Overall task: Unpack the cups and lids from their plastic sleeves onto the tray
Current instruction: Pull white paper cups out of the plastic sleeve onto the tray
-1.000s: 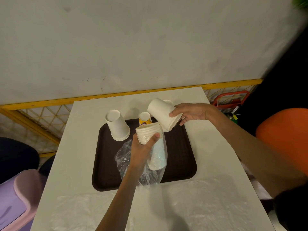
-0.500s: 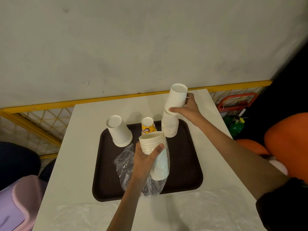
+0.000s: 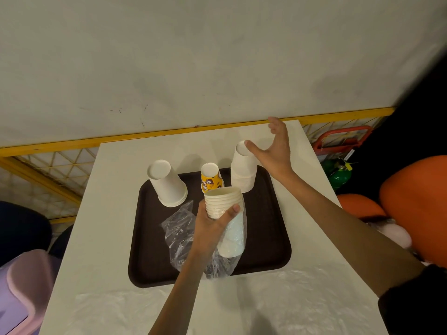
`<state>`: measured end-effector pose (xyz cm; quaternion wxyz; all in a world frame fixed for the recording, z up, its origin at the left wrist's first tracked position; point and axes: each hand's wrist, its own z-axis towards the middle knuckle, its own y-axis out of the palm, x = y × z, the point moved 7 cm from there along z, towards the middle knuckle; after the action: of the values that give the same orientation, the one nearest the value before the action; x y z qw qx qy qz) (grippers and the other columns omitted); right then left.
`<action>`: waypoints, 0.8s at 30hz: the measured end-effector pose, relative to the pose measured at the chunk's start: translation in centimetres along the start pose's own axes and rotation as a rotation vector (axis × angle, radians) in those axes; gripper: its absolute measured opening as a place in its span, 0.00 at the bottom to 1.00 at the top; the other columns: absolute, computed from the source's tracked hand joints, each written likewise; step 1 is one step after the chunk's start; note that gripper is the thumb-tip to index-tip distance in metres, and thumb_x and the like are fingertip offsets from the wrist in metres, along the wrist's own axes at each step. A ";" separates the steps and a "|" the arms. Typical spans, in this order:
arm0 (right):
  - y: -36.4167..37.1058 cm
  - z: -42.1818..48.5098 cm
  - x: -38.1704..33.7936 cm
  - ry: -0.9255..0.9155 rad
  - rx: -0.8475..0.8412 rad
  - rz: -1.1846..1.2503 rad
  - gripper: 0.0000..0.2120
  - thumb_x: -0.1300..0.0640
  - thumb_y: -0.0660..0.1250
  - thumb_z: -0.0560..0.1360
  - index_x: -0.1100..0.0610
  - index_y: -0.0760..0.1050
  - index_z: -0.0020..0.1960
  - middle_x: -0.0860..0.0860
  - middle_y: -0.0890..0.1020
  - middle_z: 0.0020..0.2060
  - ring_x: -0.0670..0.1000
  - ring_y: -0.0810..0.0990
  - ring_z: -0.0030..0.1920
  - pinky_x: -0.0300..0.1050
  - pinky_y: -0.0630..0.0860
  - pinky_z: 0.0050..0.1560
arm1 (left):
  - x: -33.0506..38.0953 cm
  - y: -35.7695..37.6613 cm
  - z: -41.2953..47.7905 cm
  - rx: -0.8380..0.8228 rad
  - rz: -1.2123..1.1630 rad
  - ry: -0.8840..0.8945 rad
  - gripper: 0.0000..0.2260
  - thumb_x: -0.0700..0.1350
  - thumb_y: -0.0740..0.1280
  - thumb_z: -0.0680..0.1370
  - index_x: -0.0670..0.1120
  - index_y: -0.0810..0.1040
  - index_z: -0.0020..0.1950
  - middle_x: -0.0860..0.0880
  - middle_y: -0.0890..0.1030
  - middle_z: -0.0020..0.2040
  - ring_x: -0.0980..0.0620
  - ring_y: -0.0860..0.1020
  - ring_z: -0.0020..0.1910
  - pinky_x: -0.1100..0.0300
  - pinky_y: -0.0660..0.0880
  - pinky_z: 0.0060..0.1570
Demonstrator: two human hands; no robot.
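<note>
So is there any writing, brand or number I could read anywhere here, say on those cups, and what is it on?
No text here can be read.
Yellow cup: a dark and white print on its side, too blurred to tell whether it holds words.
Yellow tag on the green object beside the table: too small to read.
Sleeved stack, left upturned stack, right upturned stack: no print shows.

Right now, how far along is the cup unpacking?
Done: on the dark brown plastic tray stand, upside down, a white paper cup stack at left, a small yellow printed cup mid, a taller white cup stack at right. In hand: the left hand grips nested white cups partly out of a clear plastic sleeve; the right hand hangs open by the right stack's top. Left: emptying that sleeve; no lids visible.
</note>
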<state>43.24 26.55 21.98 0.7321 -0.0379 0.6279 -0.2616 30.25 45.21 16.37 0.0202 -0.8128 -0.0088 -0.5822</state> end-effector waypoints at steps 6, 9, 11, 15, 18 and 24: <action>3.7 -2.9 -4.9 0.066 -0.770 -0.181 0.25 0.46 0.73 0.69 0.52 0.71 0.63 0.49 0.79 0.49 0.43 0.77 0.46 0.40 0.72 0.48 | 0.5 0.8 -0.8 -0.066 -0.002 -0.011 0.33 0.64 0.74 0.56 0.53 0.74 0.57 0.52 0.82 0.52 0.54 0.81 0.50 0.61 0.78 0.47; 5.1 -5.8 -5.2 0.125 -1.125 -0.366 0.24 0.45 0.71 0.71 0.55 0.74 0.62 0.51 0.80 0.52 0.49 0.80 0.50 0.44 0.77 0.51 | 0.9 0.8 -1.1 -0.077 -0.010 -0.001 0.25 0.60 0.79 0.59 0.54 0.76 0.52 0.53 0.84 0.48 0.54 0.82 0.48 0.62 0.78 0.46; 5.6 -6.9 -5.1 0.149 -1.231 -0.413 0.22 0.44 0.69 0.72 0.57 0.76 0.60 0.52 0.80 0.53 0.49 0.80 0.52 0.40 0.77 0.49 | 1.0 0.8 -1.4 -0.095 -0.001 -0.011 0.22 0.56 0.77 0.63 0.55 0.75 0.52 0.53 0.82 0.49 0.54 0.81 0.49 0.63 0.77 0.45; 5.8 -7.7 -4.5 0.221 -1.325 -0.452 0.17 0.45 0.68 0.74 0.55 0.75 0.56 0.53 0.79 0.55 0.51 0.78 0.55 0.41 0.77 0.51 | 1.2 0.6 -1.9 -0.086 0.027 0.000 0.30 0.57 0.73 0.64 0.48 0.72 0.62 0.48 0.80 0.55 0.51 0.80 0.53 0.61 0.77 0.48; 5.8 -8.1 -4.4 0.262 -1.346 -0.438 0.15 0.46 0.67 0.75 0.53 0.73 0.56 0.53 0.78 0.55 0.52 0.77 0.56 0.41 0.76 0.51 | 1.4 0.7 -2.2 -0.104 0.036 0.004 0.24 0.53 0.71 0.67 0.49 0.71 0.61 0.50 0.79 0.54 0.54 0.79 0.51 0.64 0.77 0.46; 5.5 -8.2 -4.5 0.295 -1.336 -0.435 0.15 0.47 0.66 0.75 0.54 0.72 0.57 0.53 0.78 0.54 0.52 0.77 0.56 0.38 0.76 0.49 | 1.9 1.0 -2.4 -0.109 0.027 0.018 0.14 0.47 0.71 0.72 0.55 0.71 0.54 0.54 0.79 0.50 0.57 0.79 0.48 0.69 0.76 0.41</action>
<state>37.00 35.47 22.22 0.3912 -0.5665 0.7244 0.0361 28.66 44.11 18.92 -0.0163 -0.8075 0.0343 -0.5886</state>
